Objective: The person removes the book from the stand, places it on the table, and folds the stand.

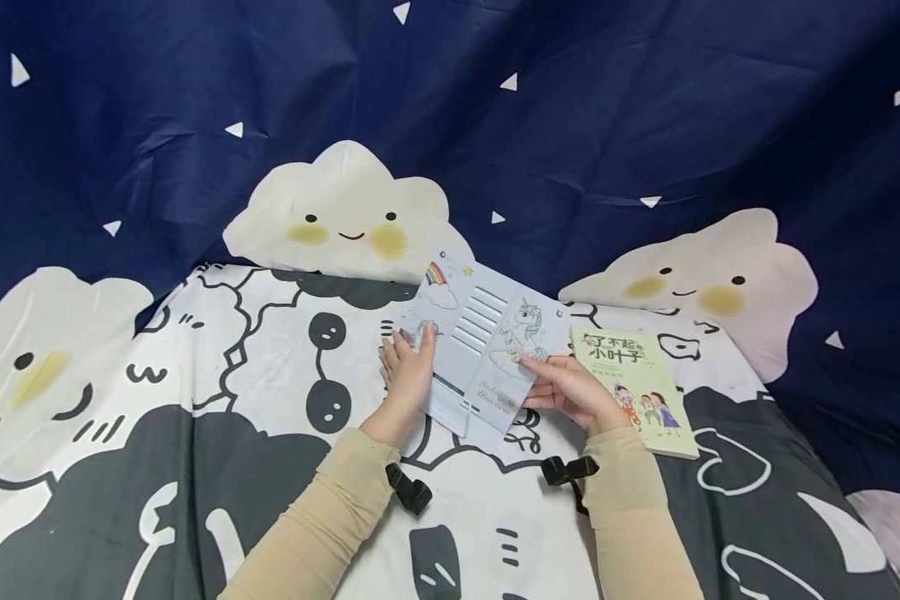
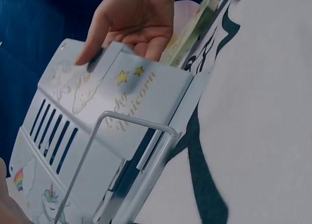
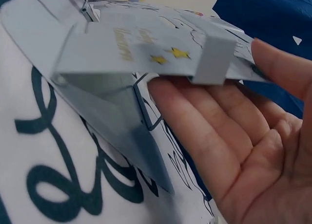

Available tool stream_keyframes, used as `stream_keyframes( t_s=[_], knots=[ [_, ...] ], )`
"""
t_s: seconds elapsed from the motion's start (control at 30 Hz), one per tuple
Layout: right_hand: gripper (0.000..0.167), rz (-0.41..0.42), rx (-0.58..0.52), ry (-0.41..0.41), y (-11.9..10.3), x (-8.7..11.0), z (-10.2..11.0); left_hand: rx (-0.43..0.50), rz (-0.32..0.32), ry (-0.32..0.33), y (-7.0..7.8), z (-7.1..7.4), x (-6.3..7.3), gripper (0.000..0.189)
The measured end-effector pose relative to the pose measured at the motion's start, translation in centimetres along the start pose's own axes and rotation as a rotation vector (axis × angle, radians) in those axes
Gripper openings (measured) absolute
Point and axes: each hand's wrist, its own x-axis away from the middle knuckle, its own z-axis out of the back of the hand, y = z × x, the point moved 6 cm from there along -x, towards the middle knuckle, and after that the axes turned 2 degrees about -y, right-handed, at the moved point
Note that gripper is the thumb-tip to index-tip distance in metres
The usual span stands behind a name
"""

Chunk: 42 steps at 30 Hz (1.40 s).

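Observation:
A pale metal book stand with unicorn, rainbow and star prints is held up between the two hands, leaning back. My left hand grips its left edge, thumb on the printed front. On the opposite edge, my right hand pinches the panel, with the thumb in front and the fingers underneath, as the right wrist view shows. A bent wire arm sticks out from the stand's front, and a folded tab stands up at the edge by the right fingers. Below the panel, a flat base plate angles away.
Just right of the right hand lies a light green book with cartoon figures on its cover. Black-and-white patterned cloth covers the surface. Behind it hangs a dark blue curtain with cloud shapes.

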Motion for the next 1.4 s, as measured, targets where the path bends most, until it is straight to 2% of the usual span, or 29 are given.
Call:
stream_keyframes(
  t_s=[0.3,0.53,0.63,0.77,0.9,1.07,1.2,1.3,1.4],
  knots=[
    [0.016,0.005,0.057,-0.088,-0.2,0.4,-0.5,-0.032,-0.007,-0.009,0.1,0.4,-0.3,0.085],
    [0.018,0.019,0.073,-0.084,-0.6,1.0,-0.2,0.006,-0.008,-0.029,0.2,0.1,-0.2,0.084],
    [0.016,0.026,0.096,-0.087,-0.6,1.2,0.0,0.055,0.01,-0.028,0.0,-0.2,0.3,0.086],
    [0.018,0.026,0.108,-0.047,-0.6,1.5,-0.2,0.137,0.042,-0.028,-0.6,-0.1,1.3,0.087],
    [0.02,0.048,0.085,0.024,-0.5,1.9,-0.5,0.217,0.071,-0.051,-1.1,0.0,2.9,0.086],
    [0.016,0.073,0.023,0.087,0.1,2.7,-1.2,0.254,0.097,-0.083,-1.3,-0.4,5.2,0.088],
    [0.028,0.07,-0.029,0.093,0.7,3.3,-2.0,0.253,0.117,-0.124,-1.4,-1.1,7.1,0.09],
    [0.038,0.084,-0.079,0.073,0.9,3.8,-2.7,0.252,0.111,-0.144,-1.6,-1.6,7.9,0.09],
    [0.034,0.103,-0.176,0.044,1.1,4.2,-3.3,0.25,0.094,-0.138,-1.6,-1.9,8.1,0.09]
  ],
)
